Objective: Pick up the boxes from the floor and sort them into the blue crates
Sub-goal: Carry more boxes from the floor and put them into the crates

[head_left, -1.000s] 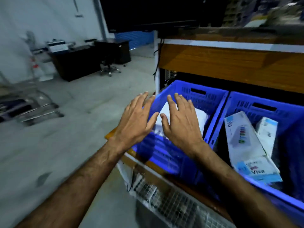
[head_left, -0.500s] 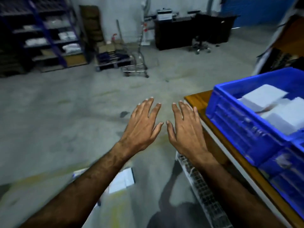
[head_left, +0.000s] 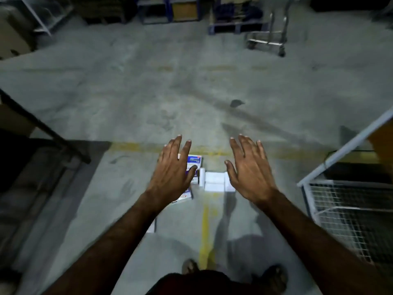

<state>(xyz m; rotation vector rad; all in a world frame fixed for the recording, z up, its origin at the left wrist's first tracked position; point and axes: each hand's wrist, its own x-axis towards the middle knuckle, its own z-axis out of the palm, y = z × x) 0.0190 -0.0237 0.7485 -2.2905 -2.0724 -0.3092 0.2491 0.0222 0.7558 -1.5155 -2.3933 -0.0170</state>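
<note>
Boxes: small white cartons (head_left: 214, 180) and a blue-printed pack (head_left: 194, 160) clustered on the floor (head_left: 148, 99).
Hands: left hand (head_left: 173, 175), right hand (head_left: 249, 173) — fingers spread, empty.
Change: blue crates gone from view — gaze now downward.

Grey concrete floor (head_left: 131, 107) carries scattered boxes (head_left: 214, 180).

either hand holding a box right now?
No. Left hand and right hand are spread open above the boxes on the floor.

Left hand (head_left: 172, 177) hides part of printed box (head_left: 194, 161).
</note>
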